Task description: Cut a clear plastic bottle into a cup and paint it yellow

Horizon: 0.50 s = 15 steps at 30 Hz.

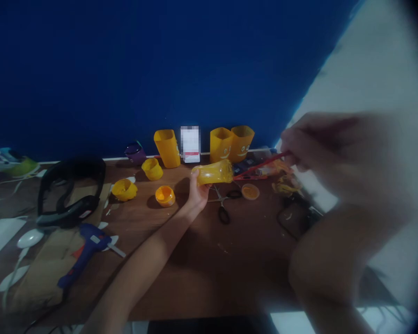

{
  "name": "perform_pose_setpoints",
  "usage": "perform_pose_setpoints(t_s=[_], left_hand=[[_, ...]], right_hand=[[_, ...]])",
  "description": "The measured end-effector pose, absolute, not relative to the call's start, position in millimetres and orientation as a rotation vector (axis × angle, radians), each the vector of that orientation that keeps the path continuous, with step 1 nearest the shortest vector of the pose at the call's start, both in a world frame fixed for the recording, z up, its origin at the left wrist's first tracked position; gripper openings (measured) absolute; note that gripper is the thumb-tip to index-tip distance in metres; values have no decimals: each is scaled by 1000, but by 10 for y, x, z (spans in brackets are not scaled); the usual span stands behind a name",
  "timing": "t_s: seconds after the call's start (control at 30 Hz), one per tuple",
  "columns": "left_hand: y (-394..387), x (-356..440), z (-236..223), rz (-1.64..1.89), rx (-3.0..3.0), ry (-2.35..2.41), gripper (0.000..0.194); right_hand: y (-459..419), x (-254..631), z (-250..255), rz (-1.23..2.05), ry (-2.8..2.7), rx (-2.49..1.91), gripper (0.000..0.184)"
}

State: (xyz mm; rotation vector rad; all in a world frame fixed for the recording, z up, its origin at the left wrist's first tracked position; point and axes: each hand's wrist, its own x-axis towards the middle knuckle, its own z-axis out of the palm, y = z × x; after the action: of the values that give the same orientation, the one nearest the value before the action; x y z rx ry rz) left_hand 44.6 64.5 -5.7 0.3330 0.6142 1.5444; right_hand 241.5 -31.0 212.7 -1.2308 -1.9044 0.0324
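Observation:
My left hand (198, 194) is closed round a clear plastic bottle piece (214, 172) coated in yellow, held sideways above the table. My right hand (320, 148), blurred and close to the camera, pinches a thin red stick that looks like a paintbrush (264, 163). Its far tip is at the bottle piece's right end; whether they touch I cannot tell. An open jar of orange-yellow paint (165, 198) stands left of my left hand. Below the bottle piece lie scissors (223, 214) with black handles, beside a small round lid (250, 192) with orange paint on it.
Yellow cups, two with smiley faces (221, 146), stand along the blue wall near a white card (190, 144). Two short yellow pieces (124, 189), a blue glue gun (90, 246), a black headset (71, 195) and cables are on the left. Clutter (284, 183) lies at the right.

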Motion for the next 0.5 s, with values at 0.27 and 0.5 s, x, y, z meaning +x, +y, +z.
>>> perform_pose_setpoints(t_s=[0.27,0.5], left_hand=[[658,440,-65,1505,330,624,29],[630,436,-39,1327,394,643,41]], right_hand=[[-128,2381,2077,121,-1596,-1148,30],[406,2593,1912,364,-1200,-1082,33]])
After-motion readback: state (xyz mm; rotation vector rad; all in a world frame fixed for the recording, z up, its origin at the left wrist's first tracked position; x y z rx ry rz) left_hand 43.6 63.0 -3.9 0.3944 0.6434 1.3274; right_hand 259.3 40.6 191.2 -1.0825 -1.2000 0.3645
